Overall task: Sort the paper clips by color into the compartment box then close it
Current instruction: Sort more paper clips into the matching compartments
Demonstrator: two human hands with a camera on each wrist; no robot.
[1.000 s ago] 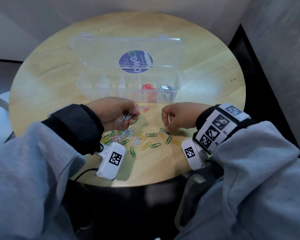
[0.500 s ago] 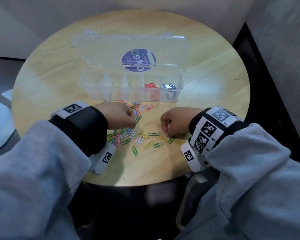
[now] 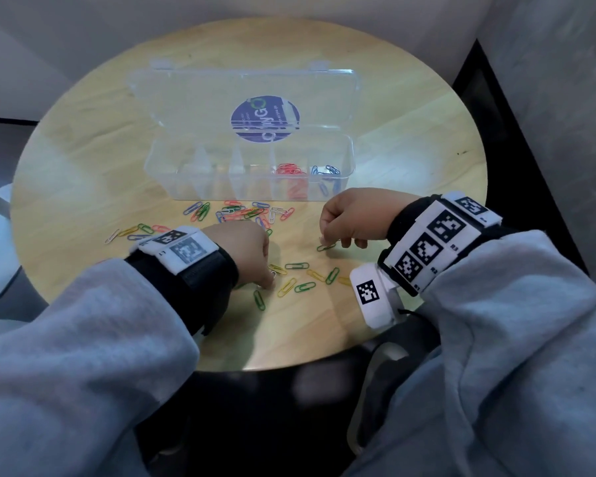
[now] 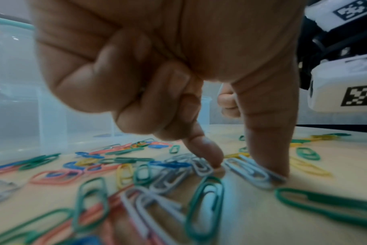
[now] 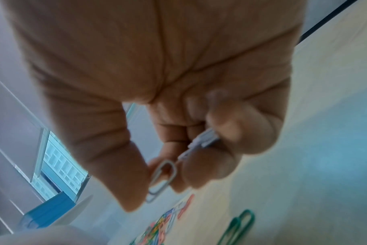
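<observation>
Grey-white clips seem to be the colour in hand right now, judging by both wrist views. Nearest the front edge of the round wooden table [image 3: 427, 139], the left hand [image 3: 246, 251] is knuckles-up with most fingers curled in, while a fingertip [image 4: 212, 157] and the thumb press down on a couple of white paper clips [image 4: 247, 172] lying flat on the wood. I'd call that pinning or dragging, not a lift yet. Just right of it, a bit further from the edge, the right hand [image 3: 353, 216] is curled around a small bunch of white clips [image 5: 163, 170], one loop poking out between thumb and fingers.

Progress-wise I'd say it's early days. The loose pile of paper clips [image 3: 241, 215] (green, yellow, red/pink, blue, white) is spread from the front edge up to the box's front wall, and there are a lot of them. Further back, mid-table, the clear compartment box [image 3: 172, 173] sits with its lid [image 3: 193, 98] open and tipped toward the far edge. Only the two rightmost compartments show anything: red clips [image 3: 289, 169] in one, blue clips [image 3: 326, 170] in the end one beside it. Still left: white, green, yellow, the remaining reds and blues, then shutting the lid.

Hard to make out:
- how many clips the right hand holds, since the fingers cover them
- whether the left compartments hold anything pale, because clear plastic and glare hide that
- clips under the left wrist and sleeve
- both wrist views are pretty blurry
</observation>
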